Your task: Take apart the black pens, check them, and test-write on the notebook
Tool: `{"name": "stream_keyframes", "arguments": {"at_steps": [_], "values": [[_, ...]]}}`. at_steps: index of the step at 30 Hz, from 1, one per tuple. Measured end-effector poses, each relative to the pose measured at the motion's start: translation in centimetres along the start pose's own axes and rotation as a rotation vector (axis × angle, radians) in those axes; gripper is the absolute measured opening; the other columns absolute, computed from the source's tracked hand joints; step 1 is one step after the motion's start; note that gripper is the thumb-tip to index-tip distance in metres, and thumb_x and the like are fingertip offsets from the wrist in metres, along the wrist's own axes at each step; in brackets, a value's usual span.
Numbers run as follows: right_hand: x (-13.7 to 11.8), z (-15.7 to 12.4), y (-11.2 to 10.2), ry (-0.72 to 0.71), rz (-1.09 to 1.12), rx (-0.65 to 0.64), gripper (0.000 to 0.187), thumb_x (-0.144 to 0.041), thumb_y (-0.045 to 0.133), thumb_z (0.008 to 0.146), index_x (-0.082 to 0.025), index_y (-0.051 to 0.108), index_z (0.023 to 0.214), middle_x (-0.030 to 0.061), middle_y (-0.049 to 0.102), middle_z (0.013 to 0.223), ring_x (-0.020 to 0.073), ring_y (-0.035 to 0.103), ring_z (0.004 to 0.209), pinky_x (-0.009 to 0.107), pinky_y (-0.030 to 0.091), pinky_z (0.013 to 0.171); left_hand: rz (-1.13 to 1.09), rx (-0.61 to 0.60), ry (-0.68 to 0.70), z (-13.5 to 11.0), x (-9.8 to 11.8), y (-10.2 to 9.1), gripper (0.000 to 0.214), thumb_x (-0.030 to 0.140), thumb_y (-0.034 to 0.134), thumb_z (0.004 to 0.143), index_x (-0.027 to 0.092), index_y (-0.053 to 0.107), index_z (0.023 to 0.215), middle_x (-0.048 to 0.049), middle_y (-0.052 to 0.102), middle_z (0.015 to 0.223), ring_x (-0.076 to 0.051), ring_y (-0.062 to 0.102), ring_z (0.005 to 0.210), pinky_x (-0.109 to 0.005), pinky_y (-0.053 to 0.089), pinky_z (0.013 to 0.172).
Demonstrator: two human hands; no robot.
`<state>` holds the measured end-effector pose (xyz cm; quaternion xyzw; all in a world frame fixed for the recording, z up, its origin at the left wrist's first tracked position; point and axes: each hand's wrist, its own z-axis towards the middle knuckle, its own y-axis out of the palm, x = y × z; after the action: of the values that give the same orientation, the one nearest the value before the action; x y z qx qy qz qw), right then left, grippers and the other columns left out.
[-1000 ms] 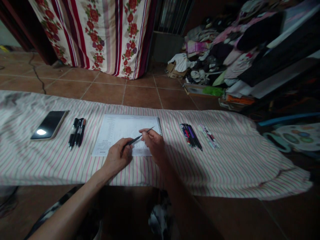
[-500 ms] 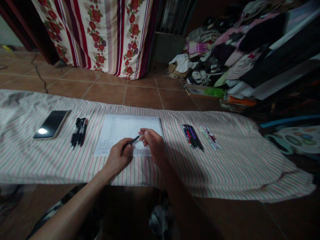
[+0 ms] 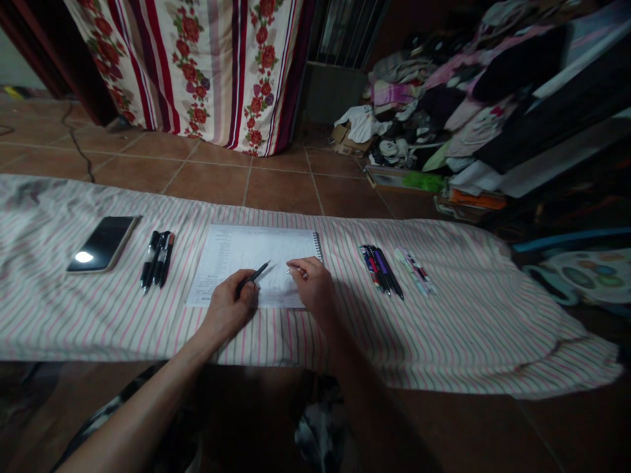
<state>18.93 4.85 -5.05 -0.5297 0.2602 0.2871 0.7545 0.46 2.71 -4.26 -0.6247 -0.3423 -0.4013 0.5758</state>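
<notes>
Head view: the left hand [image 3: 227, 310] is closed round a slim black pen [image 3: 253, 276], gripping its lower half so the pointed tip slants up and to the right over the page. The pen is dark all over, narrow and tapering. The right hand [image 3: 315, 289] rests on the page's right side, its fingertips pressed together on a small pale piece [image 3: 294, 269], too small to identify. Both hands lie on one spiral notebook [image 3: 246, 253], open at a printed sheet on the striped cloth of the table [image 3: 444, 328].

Counted: one pen in hand, one notebook, one phone [image 3: 102, 243] at far left with a bright glint on its screen, and three bundles of pens: dark pens [image 3: 158, 266] left of the notebook, coloured pens [image 3: 380, 269] to its right, and pale pens [image 3: 414, 269] beyond those. The number in each bundle is unclear.

Half a second ago the right fingertips met the pen's tip; now the hands are apart, and the right hand has dropped to the paper
</notes>
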Motion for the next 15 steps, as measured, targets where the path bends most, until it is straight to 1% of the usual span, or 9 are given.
{"name": "stream_keyframes", "arguments": {"at_steps": [2, 6, 10, 15], "values": [[0.2, -0.07, 0.11, -0.007, -0.083, -0.036, 0.021, -0.013, 0.053, 0.076, -0.019, 0.071, 0.086, 0.0078, 0.063, 0.087, 0.0167, 0.058, 0.071, 0.03, 0.047, 0.071, 0.002, -0.002, 0.001, -0.03, -0.01, -0.07, 0.032, 0.029, 0.043, 0.08, 0.015, 0.058, 0.104, -0.0076, 0.07, 0.085, -0.021, 0.064, 0.081, -0.037, 0.049, 0.077], [0.48, -0.23, 0.36, -0.018, -0.188, -0.071, 0.023, -0.011, 0.054, 0.076, -0.019, 0.072, 0.088, 0.0079, 0.063, 0.088, 0.0192, 0.058, 0.081, 0.031, 0.045, 0.077, 0.015, -0.004, 0.006, -0.02, -0.13, -0.18, 0.032, 0.029, 0.043, 0.08, 0.015, 0.059, 0.103, -0.0074, 0.07, 0.085, -0.021, 0.064, 0.081, -0.036, 0.049, 0.077], [0.73, -0.32, 0.51, -0.018, -0.215, -0.071, 0.023, -0.01, 0.055, 0.076, -0.019, 0.071, 0.089, 0.0082, 0.062, 0.088, 0.0196, 0.058, 0.083, 0.031, 0.045, 0.078, 0.01, 0.0, 0.006, 0.0, -0.26, -0.25, 0.032, 0.028, 0.043, 0.08, 0.015, 0.059, 0.104, -0.0071, 0.07, 0.084, -0.021, 0.064, 0.08, -0.036, 0.049, 0.077], [0.77, -0.25, 0.57, -0.031, -0.22, -0.067, 0.019, -0.011, 0.054, 0.076, -0.019, 0.069, 0.083, 0.0084, 0.062, 0.086, 0.0198, 0.058, 0.08, 0.031, 0.045, 0.075, 0.018, -0.001, -0.002, -0.03, -0.35, -0.23, 0.031, 0.029, 0.044, 0.08, 0.016, 0.059, 0.104, -0.0062, 0.07, 0.084, -0.021, 0.065, 0.082, -0.037, 0.048, 0.078]]}}
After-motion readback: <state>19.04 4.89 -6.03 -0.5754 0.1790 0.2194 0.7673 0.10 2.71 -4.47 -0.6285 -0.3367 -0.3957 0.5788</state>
